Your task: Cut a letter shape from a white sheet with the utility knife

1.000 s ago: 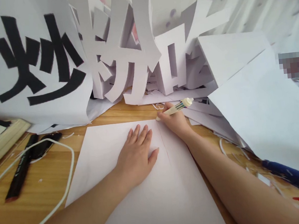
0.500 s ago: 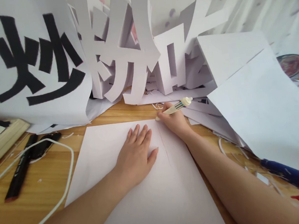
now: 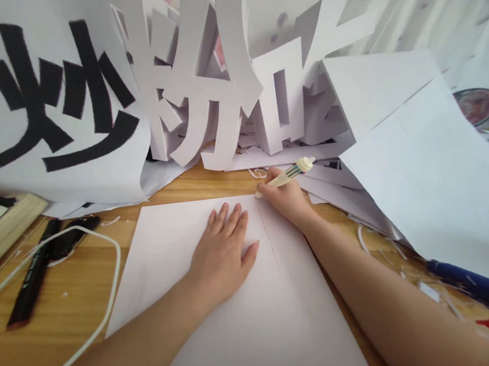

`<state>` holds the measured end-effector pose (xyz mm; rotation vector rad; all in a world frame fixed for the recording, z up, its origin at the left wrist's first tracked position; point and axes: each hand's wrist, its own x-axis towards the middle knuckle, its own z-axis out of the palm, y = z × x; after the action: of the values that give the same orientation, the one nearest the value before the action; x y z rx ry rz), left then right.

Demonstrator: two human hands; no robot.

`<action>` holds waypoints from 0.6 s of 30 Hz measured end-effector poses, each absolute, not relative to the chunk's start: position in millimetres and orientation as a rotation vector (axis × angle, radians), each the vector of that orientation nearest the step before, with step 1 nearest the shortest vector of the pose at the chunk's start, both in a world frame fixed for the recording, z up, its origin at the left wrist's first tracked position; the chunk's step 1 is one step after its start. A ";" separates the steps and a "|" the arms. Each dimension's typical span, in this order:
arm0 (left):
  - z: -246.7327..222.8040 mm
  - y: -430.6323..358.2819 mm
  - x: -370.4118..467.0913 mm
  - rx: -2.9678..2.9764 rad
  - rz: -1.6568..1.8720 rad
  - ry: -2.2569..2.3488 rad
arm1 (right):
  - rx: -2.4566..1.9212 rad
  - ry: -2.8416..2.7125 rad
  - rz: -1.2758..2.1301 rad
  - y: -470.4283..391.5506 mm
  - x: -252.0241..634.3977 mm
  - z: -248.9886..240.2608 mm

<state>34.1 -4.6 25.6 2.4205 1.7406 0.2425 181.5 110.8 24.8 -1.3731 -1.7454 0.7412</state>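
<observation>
A large white sheet (image 3: 260,333) lies on the wooden table, with a thin reddish line (image 3: 268,234) running down its right part. Flat on the sheet's middle rests my left hand (image 3: 221,255), fingers spread and nothing held. At the sheet's far right edge, my right hand (image 3: 287,199) grips a thick cream multicolour pen (image 3: 290,175). The pen's tip end touches or nearly touches the sheet near the top of the line, and its capped end points up to the right.
White cut-out characters (image 3: 213,93) stand behind the sheet. Black characters mark a paper (image 3: 108,180) at the left. A black marker (image 3: 36,280) and white cable (image 3: 116,266) lie left; white boards (image 3: 437,186) and a dark blue tool (image 3: 478,286) lie right.
</observation>
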 end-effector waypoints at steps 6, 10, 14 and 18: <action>25.9 -4.6 34.2 2.420 0.232 1.735 | -1.374 -1.758 0.745 108.3 181.5 27.3; 24.4 -4.6 34.0 2.424 0.274 1.741 | -1.367 -1.758 0.750 107.8 181.4 28.1; 23.9 -4.8 33.8 2.420 0.275 1.741 | -1.360 -1.761 0.774 108.7 181.9 27.1; 24.0 -4.7 33.7 2.416 0.314 1.733 | -1.331 -1.763 0.764 108.9 182.3 26.7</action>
<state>33.7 -4.7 24.0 2.4164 1.7326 0.3137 182.3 108.9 26.7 -1.3307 -1.7629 0.7638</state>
